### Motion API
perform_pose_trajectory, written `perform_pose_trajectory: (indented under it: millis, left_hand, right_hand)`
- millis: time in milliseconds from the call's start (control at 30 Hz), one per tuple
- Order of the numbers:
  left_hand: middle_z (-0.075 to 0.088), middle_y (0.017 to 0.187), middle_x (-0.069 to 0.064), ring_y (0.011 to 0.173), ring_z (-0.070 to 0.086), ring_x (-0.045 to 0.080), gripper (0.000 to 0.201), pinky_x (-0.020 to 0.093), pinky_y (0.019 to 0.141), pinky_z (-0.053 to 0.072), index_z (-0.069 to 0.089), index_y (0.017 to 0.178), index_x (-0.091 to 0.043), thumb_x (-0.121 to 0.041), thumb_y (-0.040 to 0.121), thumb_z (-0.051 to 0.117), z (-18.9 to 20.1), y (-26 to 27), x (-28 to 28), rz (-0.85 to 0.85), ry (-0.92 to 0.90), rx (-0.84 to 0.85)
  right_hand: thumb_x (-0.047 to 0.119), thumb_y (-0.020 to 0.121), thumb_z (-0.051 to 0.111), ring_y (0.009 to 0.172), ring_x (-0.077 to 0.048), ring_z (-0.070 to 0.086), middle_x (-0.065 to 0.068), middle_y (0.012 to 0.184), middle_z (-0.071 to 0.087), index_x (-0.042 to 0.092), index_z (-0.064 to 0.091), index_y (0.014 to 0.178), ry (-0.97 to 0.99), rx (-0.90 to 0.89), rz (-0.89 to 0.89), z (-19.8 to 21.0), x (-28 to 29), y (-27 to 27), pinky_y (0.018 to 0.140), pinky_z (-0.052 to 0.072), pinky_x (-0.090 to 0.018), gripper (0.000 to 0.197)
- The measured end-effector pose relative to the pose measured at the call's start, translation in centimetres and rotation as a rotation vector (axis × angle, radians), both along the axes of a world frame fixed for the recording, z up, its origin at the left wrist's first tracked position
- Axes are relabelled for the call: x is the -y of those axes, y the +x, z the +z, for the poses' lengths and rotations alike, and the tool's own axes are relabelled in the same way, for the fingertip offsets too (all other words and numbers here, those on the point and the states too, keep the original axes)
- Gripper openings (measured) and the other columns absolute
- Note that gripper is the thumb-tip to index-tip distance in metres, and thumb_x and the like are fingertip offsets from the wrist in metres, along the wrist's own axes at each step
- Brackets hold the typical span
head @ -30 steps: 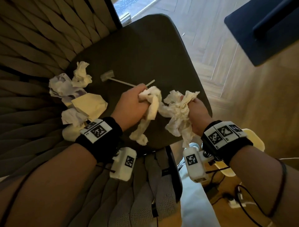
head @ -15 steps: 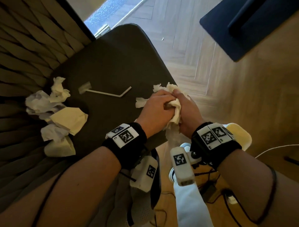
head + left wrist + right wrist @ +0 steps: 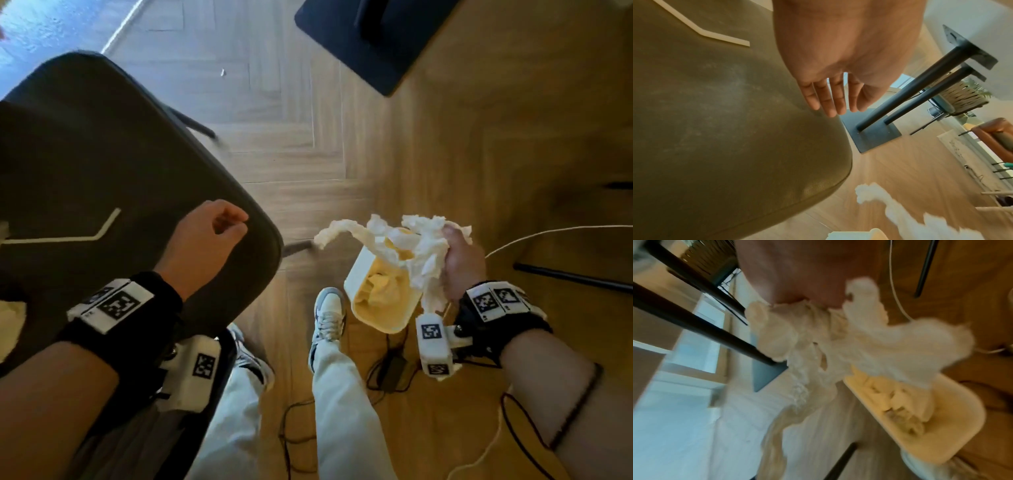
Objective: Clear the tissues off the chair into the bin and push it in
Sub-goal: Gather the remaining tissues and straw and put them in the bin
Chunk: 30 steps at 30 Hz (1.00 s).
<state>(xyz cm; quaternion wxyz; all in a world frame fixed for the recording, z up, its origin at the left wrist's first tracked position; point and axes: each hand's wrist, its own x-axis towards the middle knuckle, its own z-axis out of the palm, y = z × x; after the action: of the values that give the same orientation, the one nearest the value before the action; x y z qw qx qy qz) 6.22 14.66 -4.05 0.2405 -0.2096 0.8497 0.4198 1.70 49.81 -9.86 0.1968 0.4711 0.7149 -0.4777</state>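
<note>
Tissues [image 3: 424, 250], white, crumpled and wrung into a ragged bunch, are gripped in the right hand [image 3: 464, 265], whose fingers are curled around the wad. One twisted strand trails out to the left; another hangs down toward the wrist. In the right wrist view the bunch appears blurred but shows torn, fibrous edges and a long dangling tail. The bunch is directly above the open mouth of the bin [image 3: 380, 294], a cream, round-cornered container standing on the wooden floor [image 3: 342, 154] to the right of the chair [image 3: 102, 164]. More crumpled tissue already lies inside the bin.

Left hand [image 3: 202, 246] is over the near right corner of the dark chair seat, holding nothing, fingers loosely curled in the head view and hanging relaxed close together in the wrist view. A bent white straw [image 3: 68, 233] lies flat on the seat to the left of that hand. Dark cables [image 3: 387, 370] lie on the floor just near the bin, beside the person's shoe [image 3: 329, 311].
</note>
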Motion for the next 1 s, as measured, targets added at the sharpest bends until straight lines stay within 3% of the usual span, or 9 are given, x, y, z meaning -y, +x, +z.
perform_pose_trajectory:
  millis: [67, 200, 300, 367, 500, 633, 767, 900, 1000]
  left_hand:
    - [0.059, 0.11, -0.002, 0.095, 0.055, 0.005, 0.017, 0.022, 0.082, 0.04, 0.06, 0.107, -0.023, -0.018, 0.091, 0.057, -0.6, -0.4, -0.4, -0.016, -0.051, 0.003]
    - [0.055, 0.103, -0.009, 0.084, 0.052, -0.002, 0.017, 0.016, 0.073, 0.038, 0.059, 0.106, -0.024, -0.018, 0.09, 0.057, -2.1, -0.7, 0.2, -0.132, -0.187, -0.035]
    - [0.057, 0.102, -0.01, 0.09, 0.056, 0.004, 0.015, 0.029, 0.088, 0.043, 0.061, 0.103, -0.031, -0.024, 0.089, 0.058, -3.9, -0.5, 3.0, -0.146, -0.257, -0.036]
    - [0.061, 0.1, -0.011, 0.093, 0.06, 0.012, 0.015, 0.041, 0.09, 0.047, 0.063, 0.103, -0.036, -0.038, 0.088, 0.06, -4.5, -0.3, 4.3, -0.056, -0.256, -0.091]
    - [0.06, 0.099, -0.002, 0.09, 0.056, 0.016, 0.015, 0.037, 0.081, 0.049, 0.061, 0.105, -0.02, -0.026, 0.093, 0.055, -3.5, -0.2, 3.8, -0.083, -0.285, -0.14]
    - [0.06, 0.105, -0.002, 0.093, 0.059, 0.016, 0.019, 0.036, 0.083, 0.048, 0.06, 0.107, -0.028, -0.03, 0.087, 0.06, -1.7, 0.8, 3.4, 0.006, -0.289, -0.067]
    - [0.058, 0.101, 0.008, 0.09, 0.059, 0.021, 0.016, 0.031, 0.084, 0.044, 0.064, 0.102, -0.013, -0.014, 0.086, 0.062, -0.3, 3.2, 4.8, -0.014, -0.376, 0.019]
    - [0.061, 0.098, 0.008, 0.092, 0.062, 0.027, 0.019, 0.036, 0.086, 0.048, 0.063, 0.101, -0.015, -0.025, 0.085, 0.064, -0.1, 7.6, 9.4, -0.077, -0.407, 0.331]
    - [0.059, 0.112, 0.008, 0.098, 0.059, 0.025, 0.043, 0.04, 0.087, 0.05, 0.055, 0.116, -0.017, -0.042, 0.082, 0.066, 0.4, 9.9, 11.7, -0.164, -0.405, 0.473]
  right_hand:
    - [0.045, 0.092, 0.05, 0.113, -0.037, 0.058, -0.021, 0.124, 0.061, 0.0, 0.055, 0.123, 0.103, 0.07, -0.009, -2.8, -2.2, 1.0, 0.094, 0.047, -0.041, 0.055]
    - [0.035, 0.093, 0.05, 0.108, -0.036, 0.057, -0.02, 0.124, 0.06, -0.002, 0.054, 0.124, 0.18, 0.225, 0.004, -8.8, -3.2, 2.8, 0.08, 0.039, -0.034, 0.048]
    - [0.035, 0.095, 0.048, 0.126, -0.037, 0.046, -0.022, 0.141, 0.046, 0.0, 0.038, 0.138, 0.184, 0.296, -0.038, -12.8, -2.2, 4.1, 0.098, 0.036, -0.039, 0.056]
    - [0.036, 0.094, 0.05, 0.13, -0.037, 0.042, -0.021, 0.146, 0.039, 0.003, 0.028, 0.143, 0.161, 0.301, -0.051, -14.9, -1.5, 4.6, 0.1, 0.034, -0.04, 0.062]
    - [0.047, 0.093, 0.046, 0.134, -0.038, 0.038, -0.016, 0.15, 0.036, 0.009, 0.022, 0.148, 0.063, 0.368, 0.079, -15.9, -0.7, 5.0, 0.101, 0.034, -0.042, 0.071]
    - [0.047, 0.092, 0.045, 0.127, -0.037, 0.045, -0.016, 0.142, 0.046, 0.011, 0.039, 0.141, -0.03, 0.337, 0.161, -13.3, 0.3, 4.5, 0.106, 0.037, -0.048, 0.062]
    - [0.035, 0.093, 0.049, 0.117, -0.033, 0.054, -0.012, 0.121, 0.057, 0.014, 0.053, 0.122, -0.147, 0.207, 0.245, -8.6, 3.6, 3.8, 0.101, 0.043, -0.051, 0.036]
    - [0.025, 0.095, 0.049, 0.096, -0.021, 0.055, -0.007, 0.103, 0.057, 0.017, 0.055, 0.103, -0.308, 0.041, 0.231, -2.5, 9.6, 3.8, 0.074, 0.046, -0.034, 0.013]
    - [0.023, 0.092, 0.052, 0.085, -0.018, 0.055, -0.001, 0.089, 0.058, 0.027, 0.058, 0.087, -0.314, -0.101, 0.303, 1.3, 14.3, 4.1, 0.065, 0.044, -0.028, 0.009]
